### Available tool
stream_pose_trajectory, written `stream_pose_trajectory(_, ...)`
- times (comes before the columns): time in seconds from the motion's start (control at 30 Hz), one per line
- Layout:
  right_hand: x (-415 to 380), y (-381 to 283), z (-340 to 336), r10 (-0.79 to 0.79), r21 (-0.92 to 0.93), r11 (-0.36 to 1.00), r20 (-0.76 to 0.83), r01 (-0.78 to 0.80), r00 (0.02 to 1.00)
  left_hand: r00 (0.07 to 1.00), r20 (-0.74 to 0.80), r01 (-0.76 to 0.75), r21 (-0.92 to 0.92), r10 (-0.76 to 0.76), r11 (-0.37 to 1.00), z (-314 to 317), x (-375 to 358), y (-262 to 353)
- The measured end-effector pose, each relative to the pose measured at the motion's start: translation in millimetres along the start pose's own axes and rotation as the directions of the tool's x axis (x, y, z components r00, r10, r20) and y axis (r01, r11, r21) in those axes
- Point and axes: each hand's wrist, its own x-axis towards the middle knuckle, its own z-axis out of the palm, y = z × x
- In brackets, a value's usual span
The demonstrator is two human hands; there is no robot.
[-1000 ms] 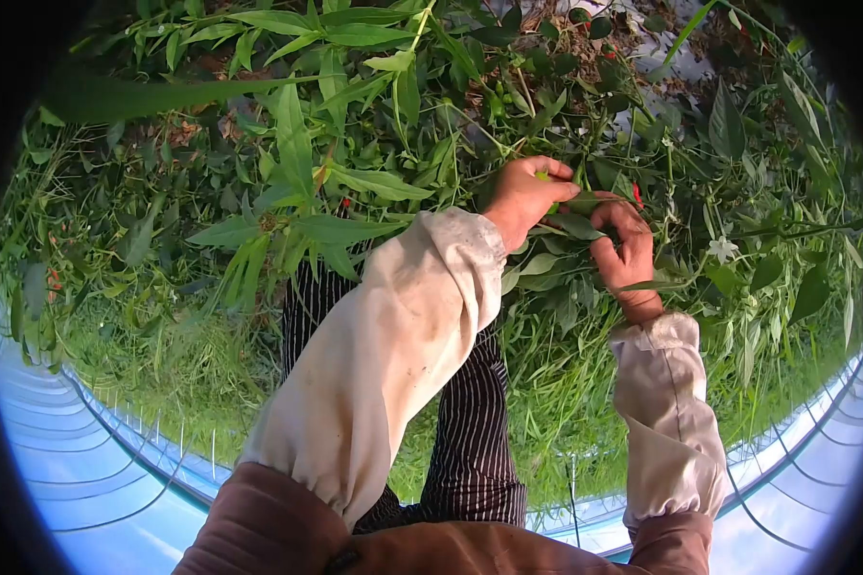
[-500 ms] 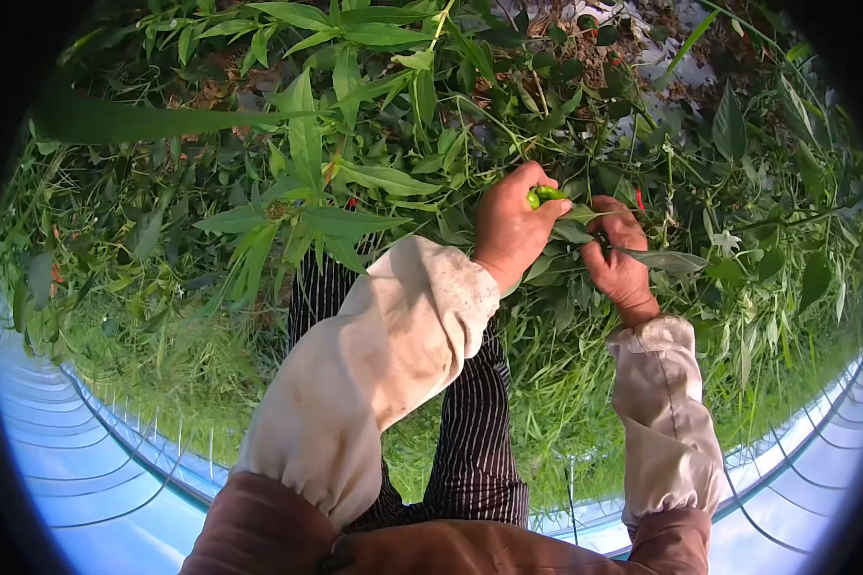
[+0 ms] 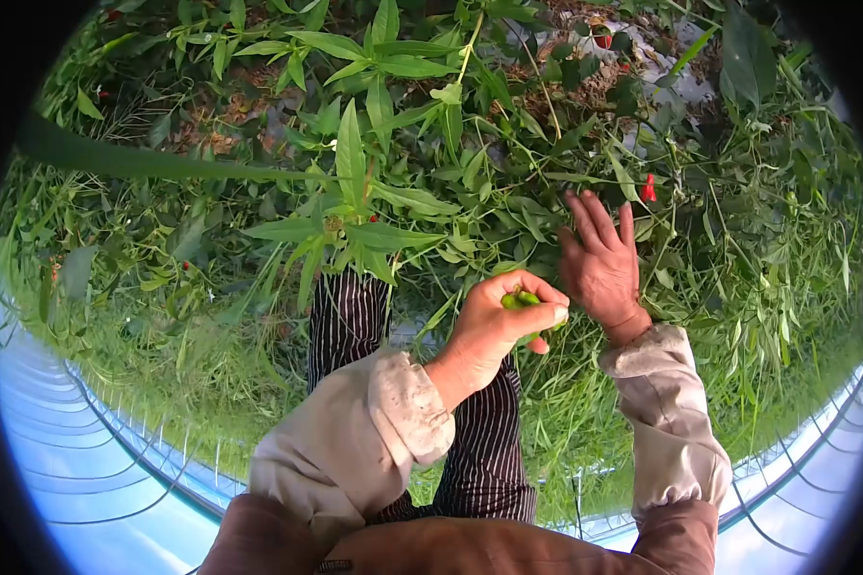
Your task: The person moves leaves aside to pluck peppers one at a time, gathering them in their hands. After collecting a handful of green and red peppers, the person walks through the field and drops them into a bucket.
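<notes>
The ground [image 3: 590, 81] is mostly hidden under greenery. At the far right it shows brown and rough between the stems, with pale sheeting [image 3: 692, 91] lying on it in broken patches, partly covered by leaves. Another brown patch [image 3: 216, 125] shows at the far left. Dense leafy plants [image 3: 508, 206] cover the middle and far parts. On the near side, green grass [image 3: 585, 402] spreads from left to right, its blades long and tangled at the right.
</notes>
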Motion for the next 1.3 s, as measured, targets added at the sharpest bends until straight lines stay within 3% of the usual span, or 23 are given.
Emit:
stream_pose_trajectory(0.07, 5, -9, 2, -0.081, -0.197, 0.967, 0.37, 0.164, 0.925, 0.993, 0.019, -0.114, -0.012, 0.114, 0.993, 9, 17, 16)
stream_pose_trajectory(0.13, 6, -25, 9, 0.045, -0.392, 0.893, 0.568, 0.222, 0.822, 0.993, -0.043, -0.107, 0.013, 0.108, 0.994, 7, 24, 25)
stream_pose_trajectory(0.2, 23, -17, -6, -0.106, -0.345, 0.891, 0.47, 0.293, 0.876, 0.99, -0.078, -0.121, -0.005, 0.12, 0.993, 8, 25, 28)
stream_pose_trajectory(0.27, 53, -10, -23, 0.075, 0.112, 0.976, 0.628, -0.186, 0.774, 0.982, -0.17, -0.11, -0.17, 0.081, 0.979, 9, 24, 32)
stream_pose_trajectory(0.3, 59, -1, -10, 0.272, 0.279, 0.864, 0.443, -0.42, 0.854, 0.975, -0.211, -0.11, -0.183, 0.07, 0.977, 8, 25, 31)
stream_pose_trajectory(0.33, 66, 9, 4, 0.371, 0.309, 0.828, 0.322, -0.468, 0.871, 0.976, -0.208, -0.108, -0.179, 0.069, 0.978, 5, 26, 30)
stream_pose_trajectory(0.37, 77, 22, 18, 0.502, 0.302, 0.715, 0.404, -0.63, 0.764, 0.971, -0.222, -0.137, -0.205, 0.09, 0.969, 3, 27, 30)
stream_pose_trajectory(0.4, 90, 27, 22, 0.508, 0.302, 0.712, 0.401, -0.634, 0.762, 0.966, -0.235, -0.166, -0.228, 0.111, 0.959, 2, 28, 32)
stream_pose_trajectory(0.47, 111, 34, 33, 0.642, 0.572, 0.084, 0.595, -0.816, 0.483, 0.963, -0.235, -0.189, -0.228, 0.134, 0.955, -1, 29, 35)
stream_pose_trajectory(0.5, 119, 43, 47, 0.645, 0.574, 0.078, 0.595, -0.815, 0.48, 0.959, -0.239, -0.207, -0.234, 0.151, 0.95, -3, 28, 37)
stream_pose_trajectory(0.57, 122, 63, 78, 0.401, 0.62, -0.615, 0.778, -0.487, 0.484, 0.958, -0.234, -0.224, -0.235, 0.168, 0.946, -6, 26, 39)
stream_pose_trajectory(0.6, 127, 59, 77, 0.409, 0.62, -0.623, 0.778, -0.477, 0.477, 0.961, -0.226, -0.211, -0.227, 0.159, 0.951, -8, 26, 40)
stream_pose_trajectory(0.67, 137, 49, 76, 0.693, 0.823, -0.376, 0.555, -0.425, 0.461, 0.97, -0.202, -0.18, -0.212, 0.137, 0.961, -9, 25, 39)
stream_pose_trajectory(0.7, 138, 54, 85, 0.745, 0.779, 0.061, 0.38, -0.623, 0.548, 0.971, -0.201, -0.17, -0.192, 0.13, 0.967, -9, 26, 37)
stream_pose_trajectory(0.73, 139, 56, 95, 0.706, 0.546, 0.476, 0.231, -0.69, 0.669, 0.972, -0.198, -0.162, -0.185, 0.125, 0.969, -8, 26, 36)
stream_pose_trajectory(0.77, 144, 44, 72, 0.724, 0.36, 0.46, 0.378, -0.812, 0.578, 0.976, -0.187, -0.145, -0.177, 0.111, 0.973, -7, 27, 35)
stream_pose_trajectory(0.87, 146, 37, 64, 0.655, 0.169, 0.634, 0.402, -0.755, 0.64, 0.981, -0.17, -0.121, -0.148, 0.095, 0.982, -5, 27, 33)
stream_pose_trajectory(1.0, 146, 56, 64, 0.555, 0.189, 0.664, 0.523, -0.723, 0.646, 0.982, -0.162, -0.115, -0.129, 0.093, 0.985, 1, 30, 30)
stream_pose_trajectory(1.13, 160, 52, 92, 0.611, -0.067, 0.732, 0.505, -0.678, 0.609, 0.983, -0.17, -0.083, -0.083, 0.068, 0.993, 10, 29, 31)
stream_pose_trajectory(1.17, 168, 48, 120, 0.723, -0.172, 0.648, 0.445, -0.742, 0.528, 0.983, -0.172, -0.085, -0.077, 0.071, 0.993, 12, 30, 30)
stream_pose_trajectory(1.2, 167, 40, 114, 0.721, -0.164, 0.649, 0.445, -0.743, 0.531, 0.981, -0.184, -0.079, -0.07, 0.065, 0.994, 13, 31, 30)
stream_pose_trajectory(1.27, 159, 27, 102, 0.635, -0.194, 0.769, 0.348, -0.609, 0.69, 0.977, -0.202, -0.076, -0.058, 0.063, 0.995, 15, 33, 28)
stream_pose_trajectory(1.3, 159, 35, 92, 0.496, -0.069, 0.838, 0.51, -0.541, 0.703, 0.975, -0.213, -0.069, -0.051, 0.057, 0.996, 15, 34, 27)
